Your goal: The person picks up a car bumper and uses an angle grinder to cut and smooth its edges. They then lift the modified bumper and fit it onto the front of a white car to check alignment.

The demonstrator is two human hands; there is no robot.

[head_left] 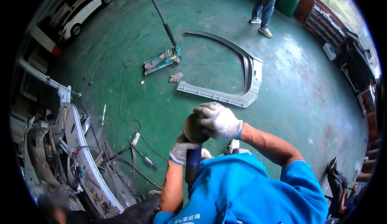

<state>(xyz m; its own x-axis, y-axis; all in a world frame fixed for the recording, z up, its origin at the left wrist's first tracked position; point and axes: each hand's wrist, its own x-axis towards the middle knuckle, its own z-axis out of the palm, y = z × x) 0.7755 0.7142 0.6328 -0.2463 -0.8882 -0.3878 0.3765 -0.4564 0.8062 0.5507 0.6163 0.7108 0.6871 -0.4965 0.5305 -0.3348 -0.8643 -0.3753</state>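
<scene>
Close to my body I hold an angle grinder [193, 159] with a dark blue body, its round disc [189, 128] turned upward. My left hand [182, 149], in a pale work glove, is closed around the grinder's upper end, just under the disc. The right hand [217, 121], gloved too, lies over the disc's right side with its fingers curled onto it. Those fingers hide part of the disc and its centre. Beyond my hands a grey C-shaped car body panel [254, 76] lies on the green floor.
A floor jack [163, 60] with a long upright handle and a loose glove [176, 77] are left of the panel. Cables and a power strip [136, 138] lie near dismantled car parts [80, 159] at left. Someone stands far right [265, 6]; another person [56, 204] is at lower left.
</scene>
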